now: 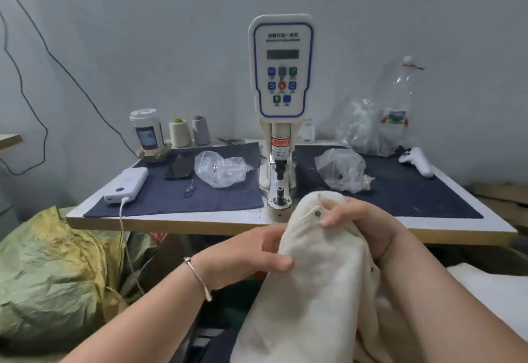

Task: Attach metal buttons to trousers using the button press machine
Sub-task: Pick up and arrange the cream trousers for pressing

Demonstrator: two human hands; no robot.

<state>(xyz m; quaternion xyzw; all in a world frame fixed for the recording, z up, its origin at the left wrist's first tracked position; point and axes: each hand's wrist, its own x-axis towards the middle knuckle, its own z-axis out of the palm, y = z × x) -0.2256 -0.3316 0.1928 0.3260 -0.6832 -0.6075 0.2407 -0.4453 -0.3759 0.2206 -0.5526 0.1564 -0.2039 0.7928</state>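
Note:
Cream trousers [317, 282] are bunched in front of me, just short of the table's front edge. A small dark metal button [317, 213] sits near the top of the fabric. My right hand [360, 225] grips the top of the trousers, its thumb and fingers curled into the cloth beside the button. My left hand [257, 254] holds the fabric's left side, thumb pressed on it. The white button press machine [281, 76] stands behind, and its lower die [279, 199] sits just left of the trousers.
The table [171, 224] carries dark blue mats, two clear plastic bags [218, 171] [341, 172], a white power bank [127, 181] with a cable, thread cones [180, 133], a cup [146, 129] and a white controller [415, 161]. A green-yellow sack [48, 271] lies at lower left.

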